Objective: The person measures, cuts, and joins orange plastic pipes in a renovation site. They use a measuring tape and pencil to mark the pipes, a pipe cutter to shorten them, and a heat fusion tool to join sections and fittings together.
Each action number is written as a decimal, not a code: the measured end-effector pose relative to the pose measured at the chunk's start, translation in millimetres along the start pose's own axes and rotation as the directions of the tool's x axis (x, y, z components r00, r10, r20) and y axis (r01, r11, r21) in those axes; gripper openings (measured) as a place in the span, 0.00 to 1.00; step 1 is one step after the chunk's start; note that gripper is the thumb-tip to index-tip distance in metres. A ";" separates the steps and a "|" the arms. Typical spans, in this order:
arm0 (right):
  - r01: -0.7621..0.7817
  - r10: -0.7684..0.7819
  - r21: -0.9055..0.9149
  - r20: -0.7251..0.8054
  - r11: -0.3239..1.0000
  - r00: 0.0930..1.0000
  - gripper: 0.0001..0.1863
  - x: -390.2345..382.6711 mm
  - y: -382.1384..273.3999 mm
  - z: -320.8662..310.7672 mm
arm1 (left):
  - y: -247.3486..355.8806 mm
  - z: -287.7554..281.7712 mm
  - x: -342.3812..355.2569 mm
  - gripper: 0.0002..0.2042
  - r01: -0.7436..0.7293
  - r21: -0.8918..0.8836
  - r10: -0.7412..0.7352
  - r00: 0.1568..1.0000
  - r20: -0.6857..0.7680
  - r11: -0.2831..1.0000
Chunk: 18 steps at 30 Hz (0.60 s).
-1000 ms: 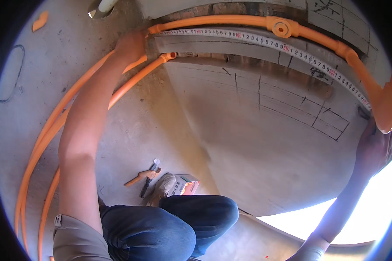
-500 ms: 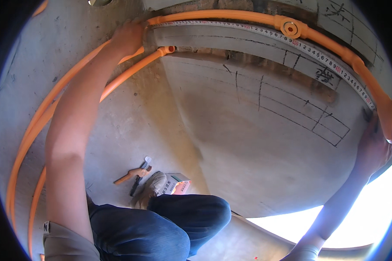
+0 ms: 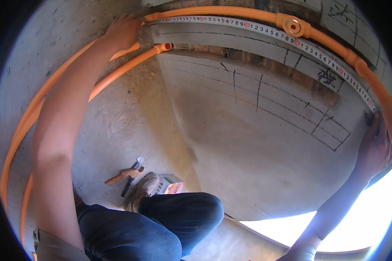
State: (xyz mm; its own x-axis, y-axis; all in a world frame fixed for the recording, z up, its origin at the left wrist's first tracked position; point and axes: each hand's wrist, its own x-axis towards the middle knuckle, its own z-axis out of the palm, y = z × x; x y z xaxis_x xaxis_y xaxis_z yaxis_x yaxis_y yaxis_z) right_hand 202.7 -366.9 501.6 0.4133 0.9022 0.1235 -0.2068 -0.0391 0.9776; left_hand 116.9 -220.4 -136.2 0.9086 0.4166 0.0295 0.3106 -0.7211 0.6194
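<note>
My left hand (image 3: 123,31) is at the upper left, fingers curled at the end of a white measuring tape (image 3: 270,31), beside an orange pipe (image 3: 231,12); exactly what they grip is hidden. The tape runs in a bowed line just below that pipe, which has a round fitting (image 3: 292,27). A second orange pipe (image 3: 122,69) ends in an open socket below the tape's left end. My right hand (image 3: 374,145) grips the far right end of the tape by its dark case, which is largely hidden.
A concrete wall (image 3: 231,152) bears black drawn lines. Orange pipes (image 3: 11,156) curve down the left. A wooden-handled hammer (image 3: 117,176) and a dark tool (image 3: 127,186) lie on the floor beside my shoe (image 3: 146,187) and a small box (image 3: 170,183). A bright opening (image 3: 366,217) is lower right.
The view has shifted, so my left arm and the floor items sit farther left and the tape higher. Both hands stay at the two ends of the stretched tape.
</note>
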 end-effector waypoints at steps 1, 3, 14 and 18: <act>0.002 -0.002 0.002 -0.007 1.000 1.000 0.21 -0.3 -0.7 -0.5 | -2.1 1.4 -0.5 0.28 0.007 -0.001 -0.007 1.000 -0.001 1.000; -0.002 0.002 -0.069 0.010 0.998 1.000 0.20 -0.8 -5.1 -6.3 | 2.0 -6.7 1.8 0.27 -0.064 -0.018 0.064 0.998 -0.029 0.998; 0.085 -0.082 0.026 -0.083 0.996 0.993 0.16 -0.8 0.7 -4.0 | 12.6 -3.6 -2.7 0.27 -0.018 -0.016 0.017 0.999 -0.034 1.000; 0.098 -0.098 -0.009 -0.138 0.995 0.986 0.16 -2.4 -0.1 -2.0 | 16.7 -9.4 -3.9 0.31 0.035 0.002 -0.035 0.998 0.053 0.999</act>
State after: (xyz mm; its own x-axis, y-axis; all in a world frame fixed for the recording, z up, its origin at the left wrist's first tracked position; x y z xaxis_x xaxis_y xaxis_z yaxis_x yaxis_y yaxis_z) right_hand 200.0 -368.1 500.9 0.3050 0.9523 0.0025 -0.1738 0.0531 0.9834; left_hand 115.9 -228.8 -118.6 0.9108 0.4116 -0.0333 0.3423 -0.7073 0.6185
